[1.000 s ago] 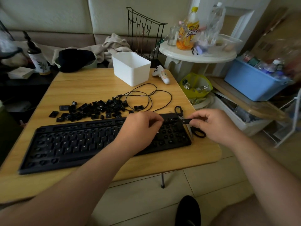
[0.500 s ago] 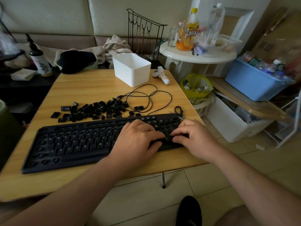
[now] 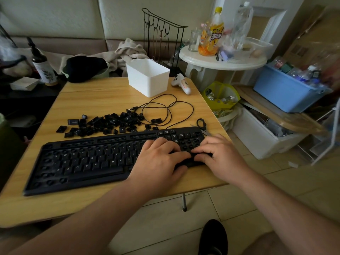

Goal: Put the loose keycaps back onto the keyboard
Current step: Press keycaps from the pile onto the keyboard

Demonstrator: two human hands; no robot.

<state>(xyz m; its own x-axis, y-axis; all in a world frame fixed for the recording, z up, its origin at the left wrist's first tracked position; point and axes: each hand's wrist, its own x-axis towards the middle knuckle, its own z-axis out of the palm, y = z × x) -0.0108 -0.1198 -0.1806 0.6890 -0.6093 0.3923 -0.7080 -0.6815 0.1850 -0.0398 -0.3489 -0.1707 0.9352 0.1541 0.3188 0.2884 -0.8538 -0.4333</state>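
Observation:
A black keyboard (image 3: pixel 82 162) lies along the near edge of the wooden table (image 3: pixel 103 100), with many sockets bare on its top rows, left edge and right end. A heap of loose black keycaps (image 3: pixel 108 124) sits just behind it. My left hand (image 3: pixel 158 159) lies over the keyboard's right part, its fingers stretched out and pressing down. My right hand (image 3: pixel 219 157) is at the number-pad end, its curled fingers and thumb pinching a black keycap (image 3: pixel 206 155) low on the keyboard. The fingertips of both hands meet there.
The keyboard's black cable (image 3: pixel 165 111) loops behind the keycaps. Scissors (image 3: pixel 201 125) lie at the keyboard's far right corner. A white bin (image 3: pixel 147 78) and a white controller (image 3: pixel 182 83) stand at the back. Beside the table's right edge are a round white side table (image 3: pixel 222 61) and storage crates (image 3: pixel 287 92).
My right hand brought the keycap it held beside the scissors down onto the keyboard's right end. My left hand slid right and flattened next to it. Little has changed in the last half second.

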